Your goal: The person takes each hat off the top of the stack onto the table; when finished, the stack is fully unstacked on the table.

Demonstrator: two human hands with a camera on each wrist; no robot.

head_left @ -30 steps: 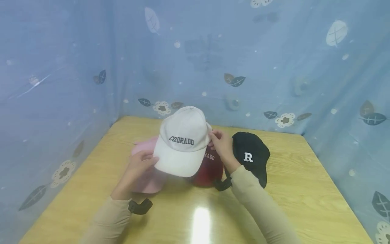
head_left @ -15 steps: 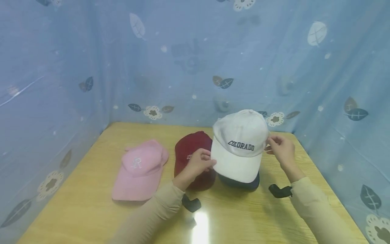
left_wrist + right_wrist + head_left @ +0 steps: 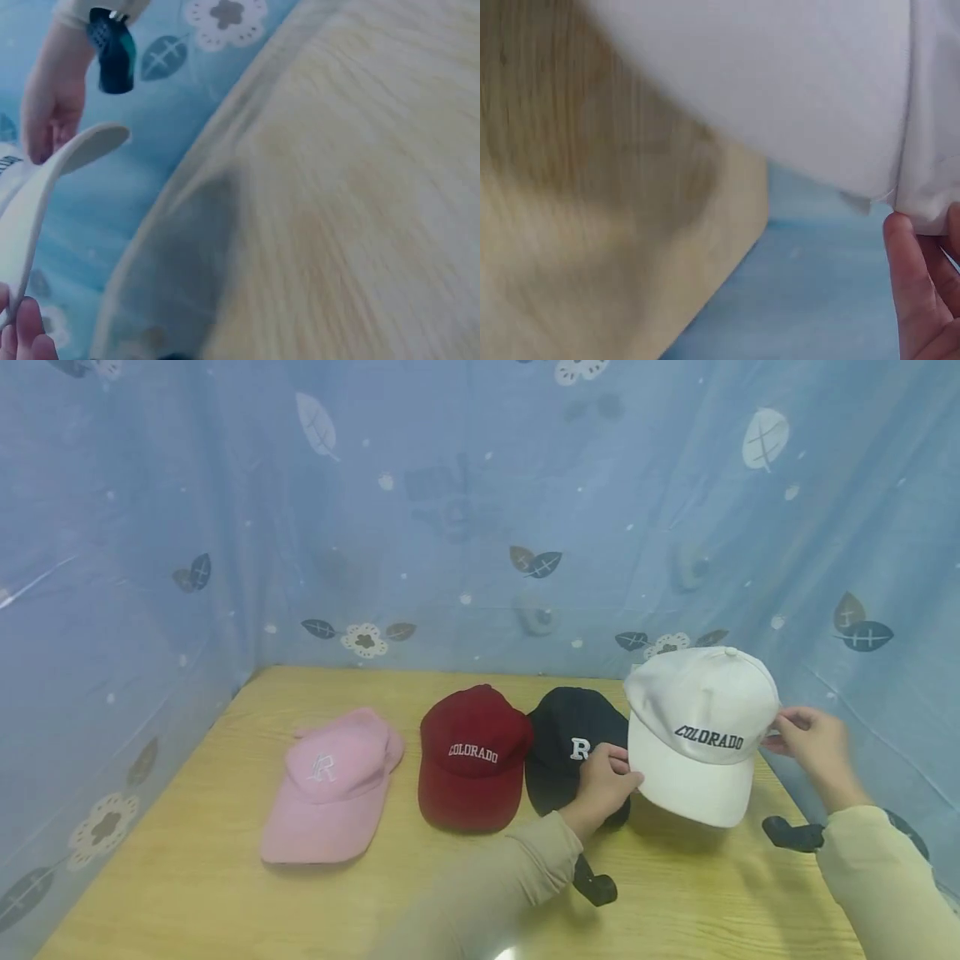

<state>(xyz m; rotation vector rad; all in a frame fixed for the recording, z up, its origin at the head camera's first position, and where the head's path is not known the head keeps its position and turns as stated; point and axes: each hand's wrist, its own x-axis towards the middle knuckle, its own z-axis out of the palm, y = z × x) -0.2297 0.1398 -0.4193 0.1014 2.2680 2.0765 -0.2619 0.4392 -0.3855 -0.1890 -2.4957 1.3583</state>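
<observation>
A white baseball cap (image 3: 697, 718) lettered COLORADO is held up above the right part of the table, its brim toward the person. My left hand (image 3: 606, 781) pinches the left edge of the brim. On the other side, my right hand (image 3: 813, 747) pinches the cap's lower side edge. The left wrist view shows the brim (image 3: 30, 217) edge-on between finger and thumb. In the right wrist view, fingertips grip the white fabric (image 3: 934, 187) beside the brim seam. Just left of the white cap lies a black cap (image 3: 555, 735) with a white R, partly covered by my left hand.
A dark red COLORADO cap (image 3: 472, 760) sits left of the black one, and a pink cap (image 3: 337, 785) lies farther left. All rest on a wooden table (image 3: 225, 893). A blue patterned sheet (image 3: 450, 510) hangs behind and along both sides.
Both hands have carried the white cap rightward, from over the pink and red caps, past the black cap, to its right. The three other caps are now uncovered by it.
</observation>
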